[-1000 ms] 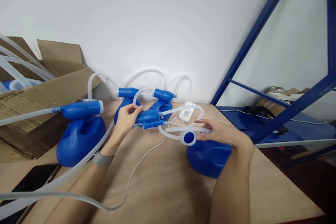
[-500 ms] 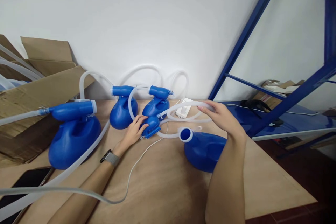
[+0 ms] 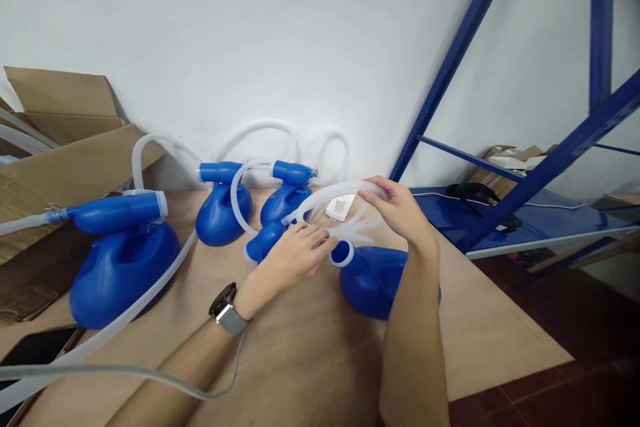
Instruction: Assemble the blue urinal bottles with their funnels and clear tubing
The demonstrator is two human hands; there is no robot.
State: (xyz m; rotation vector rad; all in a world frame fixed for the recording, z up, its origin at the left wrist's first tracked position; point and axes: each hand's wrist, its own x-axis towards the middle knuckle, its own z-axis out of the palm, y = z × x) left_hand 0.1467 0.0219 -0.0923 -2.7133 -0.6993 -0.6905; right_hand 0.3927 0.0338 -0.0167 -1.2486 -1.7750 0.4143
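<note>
My right hand (image 3: 397, 210) grips the arched part of a translucent plastic hose (image 3: 335, 192), thumb and fingers around it. The near end of that hose joins a blue bottle spout (image 3: 265, 240), which lies on the table, partly hidden by my left hand (image 3: 300, 250). That hand, with a watch (image 3: 225, 303) on its wrist, is closed, its fingertips at the lower hose loop. To its right lies a blue bottle (image 3: 373, 280), its round white-rimmed mouth open and facing left. My right forearm covers part of this bottle.
Blue bottles with hoses fitted stand at the left (image 3: 125, 267) and by the wall (image 3: 223, 213). A cardboard box (image 3: 65, 180) holds more hoses. A phone (image 3: 37, 350) and a grey cable (image 3: 125, 370) lie at front left. Blue shelving (image 3: 450, 67) rises at the right.
My left hand has left the blue spout and moved right to the hose. My right hand still holds the hose arch. The whole view has shifted a little.
</note>
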